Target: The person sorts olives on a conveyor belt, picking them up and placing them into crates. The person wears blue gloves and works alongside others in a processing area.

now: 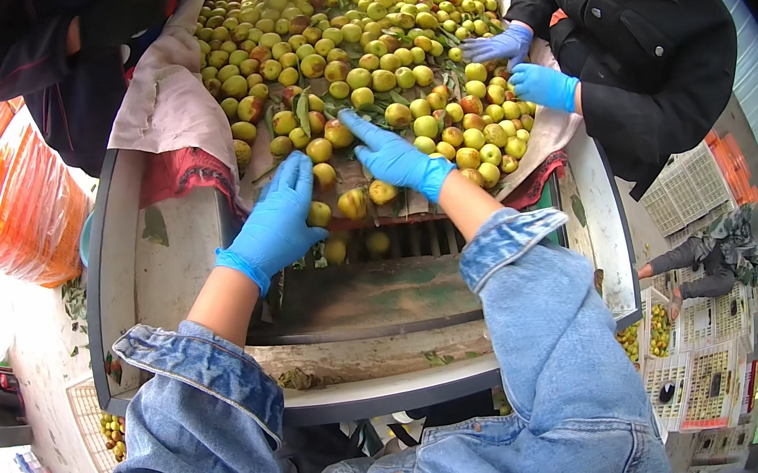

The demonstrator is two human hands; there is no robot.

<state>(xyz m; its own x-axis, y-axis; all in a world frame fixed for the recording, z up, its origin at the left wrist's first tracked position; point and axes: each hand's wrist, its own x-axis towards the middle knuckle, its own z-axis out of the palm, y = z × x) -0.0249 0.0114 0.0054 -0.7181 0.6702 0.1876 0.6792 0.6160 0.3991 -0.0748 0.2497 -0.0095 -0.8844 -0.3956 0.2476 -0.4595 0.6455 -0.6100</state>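
A thick spread of yellow-green jujubes (345, 50), some blotched red-brown, covers the sorting table with leaves mixed in. My left hand (274, 223), in a blue glove, lies at the near edge of the fruit, fingers stretched forward beside a few jujubes. My right hand (396, 160), also blue-gloved, reaches farther in. Its fingers are extended over the fruit and point up and left. Neither hand grips anything that I can see. Between them, several loose jujubes sit at the cloth's front edge, and a couple lie lower on the dark slatted rollers (399, 243).
A pale cloth (165, 102) with red edging drapes the table's sides. At right, a co-worker's gloved hands (546, 87) touch the fruit. Another person's dark sleeve (39, 52) is at upper left. Crates (679, 187) stand at right; orange stacks (26, 211) stand at left. A metal frame rim (400, 394) runs before me.
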